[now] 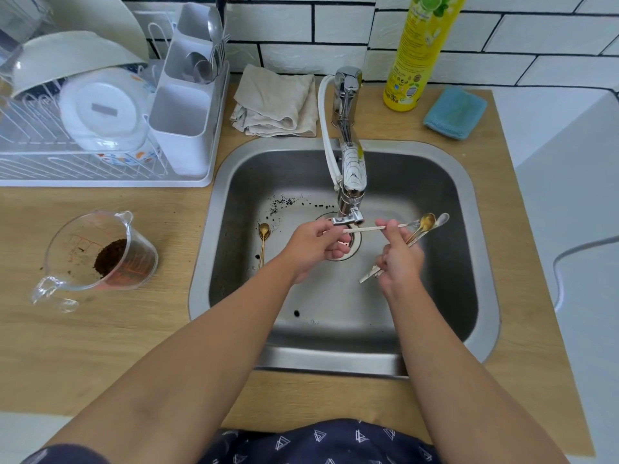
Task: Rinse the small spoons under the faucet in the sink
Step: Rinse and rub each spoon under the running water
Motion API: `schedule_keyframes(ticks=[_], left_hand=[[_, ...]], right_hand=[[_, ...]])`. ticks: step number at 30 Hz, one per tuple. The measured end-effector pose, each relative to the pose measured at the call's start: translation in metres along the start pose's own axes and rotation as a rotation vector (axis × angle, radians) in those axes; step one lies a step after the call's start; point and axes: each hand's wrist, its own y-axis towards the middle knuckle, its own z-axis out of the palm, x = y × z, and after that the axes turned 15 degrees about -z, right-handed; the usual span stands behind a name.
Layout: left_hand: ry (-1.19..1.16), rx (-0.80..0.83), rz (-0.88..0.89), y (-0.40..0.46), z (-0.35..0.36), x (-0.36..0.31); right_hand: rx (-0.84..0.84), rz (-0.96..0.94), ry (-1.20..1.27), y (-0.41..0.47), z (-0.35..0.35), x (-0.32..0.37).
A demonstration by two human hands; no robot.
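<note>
Over the steel sink [475, 229], just below the chrome faucet [350, 175], both my hands hold small spoons. My right hand [400, 262] grips a bundle of small spoons [427, 226], gold and silver bowls pointing up to the right, handles sticking out below the fist. My left hand [315, 249] pinches the handle end of one pale-handled spoon [361, 229] lying level beneath the spout, while my right thumb and finger touch its middle. Another gold spoon [263, 244] lies on the sink floor at the left. I see no water stream.
Dark coffee grounds speckle the sink floor near the drain [355, 246]. A clear measuring jug [100, 256] with grounds stands on the wooden counter left of the sink. A dish rack [100, 128], a folded cloth [278, 102], a yellow bottle [415, 58] and a blue sponge [455, 112] line the back.
</note>
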Motion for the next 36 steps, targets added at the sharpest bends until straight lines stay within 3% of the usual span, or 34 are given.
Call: schedule_keyframes(ticks=[3,9,18,23,28,33,36], left_hand=[[0.079,-0.025,-0.013,-0.004,-0.018,0.010],[0.498,-0.050,0.071,0.005,0.004,-0.007],[0.627,-0.130,-0.018,0.000,-0.044,0.008],[0.703,-0.169,0.107,0.006,-0.002,-0.018],[1.177,-0.127,0.304,0.003,0.019,-0.022],[1.053,-0.175,0.150,-0.021,-0.021,0.015],[0.862,-0.201,0.053,-0.038,-0.034,0.032]], right_hand=[[0.000,0.008,-0.009,-0.001,0.002,0.001],[0.231,0.032,-0.173,-0.016,0.015,-0.003],[0.019,0.041,-0.052,-0.004,0.004,0.002],[0.006,0.039,-0.013,-0.003,0.001,0.003],[0.093,0.062,0.015,-0.006,0.001,0.005],[0.376,0.093,-0.257,-0.022,0.014,-0.004],[0.509,0.122,-0.321,-0.034,0.023,-0.011]])
